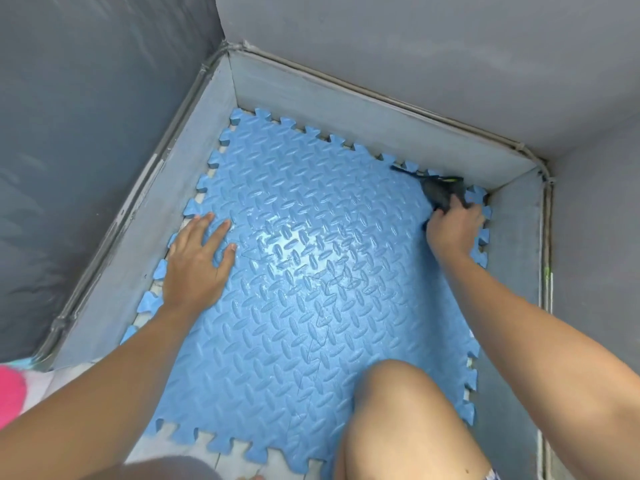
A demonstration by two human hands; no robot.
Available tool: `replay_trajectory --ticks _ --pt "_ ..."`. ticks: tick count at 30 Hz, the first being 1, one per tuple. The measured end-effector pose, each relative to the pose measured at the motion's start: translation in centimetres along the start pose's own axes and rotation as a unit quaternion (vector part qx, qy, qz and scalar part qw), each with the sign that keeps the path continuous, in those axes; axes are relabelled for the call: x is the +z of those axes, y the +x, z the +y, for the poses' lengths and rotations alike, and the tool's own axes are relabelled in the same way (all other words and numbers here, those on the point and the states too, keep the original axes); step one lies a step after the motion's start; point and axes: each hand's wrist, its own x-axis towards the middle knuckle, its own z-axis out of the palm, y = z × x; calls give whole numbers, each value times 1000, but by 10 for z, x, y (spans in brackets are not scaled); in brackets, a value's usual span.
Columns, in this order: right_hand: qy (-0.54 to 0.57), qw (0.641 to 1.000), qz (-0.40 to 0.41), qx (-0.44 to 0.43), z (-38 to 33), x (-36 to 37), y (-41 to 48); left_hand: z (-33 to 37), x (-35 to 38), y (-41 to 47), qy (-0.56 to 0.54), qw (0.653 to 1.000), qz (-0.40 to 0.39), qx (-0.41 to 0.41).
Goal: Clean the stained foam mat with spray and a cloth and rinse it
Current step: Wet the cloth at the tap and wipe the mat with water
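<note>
A blue foam mat [304,327] with a raised tread pattern and jigsaw edges lies on the floor of a grey-walled corner. Its middle looks wet and shiny, with thin dark line marks. My left hand [199,259] presses flat on the mat's left side, fingers straight and spread. My right hand [453,225] reaches to the mat's far right corner and grips a dark grey cloth [441,194] there. The cloth is bunched, with a thin dark strip trailing left along the mat's far edge. No spray bottle is in view.
Low grey walls [363,109] close in the mat on the left, far and right sides. My bare knee [405,420] rests on the mat's near right part. A pink and white object [12,393] sits at the left edge. Pale floor tiles [228,459] show in front.
</note>
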Motion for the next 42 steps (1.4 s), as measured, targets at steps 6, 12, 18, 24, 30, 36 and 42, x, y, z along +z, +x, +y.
replay_trajectory --ticks 6,12,18,24,30,36,42 --pt "14 997 -11 -79 -108 45 -34 -1 2 -1 2 1000 4 -4" --pt "-57 934 -101 -338 -281 96 -91 -1 3 0 -10 1000 18 1" --pt "-54 872 -172 -455 -233 75 -92 -1 -2 -1 -18 1000 -1 1" --pt "-93 978 -70 -174 -5 -9 -52 -5 -4 -3 -29 999 -13 19" --pt "-140 988 -51 -26 47 -25 -44 -22 -15 -13 -65 994 -75 53" --pt "-67 951 -118 -280 -101 9 -131 -66 -31 -128 -7 999 25 43" --pt "-73 714 -254 -648 -108 14 -282 -64 -32 -140 -43 998 31 31"
